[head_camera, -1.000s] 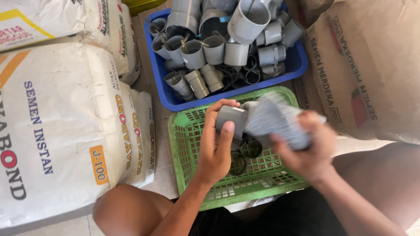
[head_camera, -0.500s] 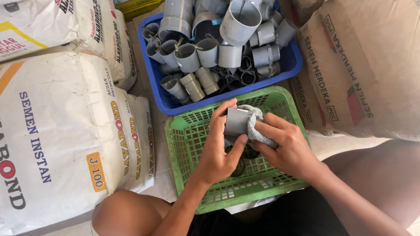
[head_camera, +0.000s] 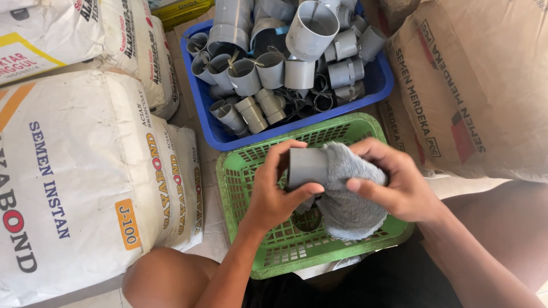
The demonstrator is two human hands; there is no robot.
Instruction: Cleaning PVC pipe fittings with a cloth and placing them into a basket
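Observation:
My left hand (head_camera: pixel 273 194) grips a short grey plastic pipe fitting (head_camera: pixel 306 167) by its side. My right hand (head_camera: pixel 394 182) presses a grey cloth (head_camera: pixel 348 199) against the fitting's right end, the cloth hanging down below it. Both hands are held over a green slatted plastic basket (head_camera: pixel 245 188) on the floor in front of me. A dark ring-shaped piece (head_camera: pixel 307 219) lies in the basket under my hands, partly hidden by the cloth.
A blue plastic bin (head_camera: pixel 201 108) behind the basket is heaped with several grey pipe fittings (head_camera: pixel 271 68). White cement sacks (head_camera: pixel 74 171) are stacked at the left, a brown paper sack (head_camera: pixel 474 85) at the right. My knees (head_camera: pixel 165 279) flank the basket.
The hands came closer together and steadied; the cloth, earlier blurred in motion over the fitting, now wraps against its right end. The view shifted slightly downward.

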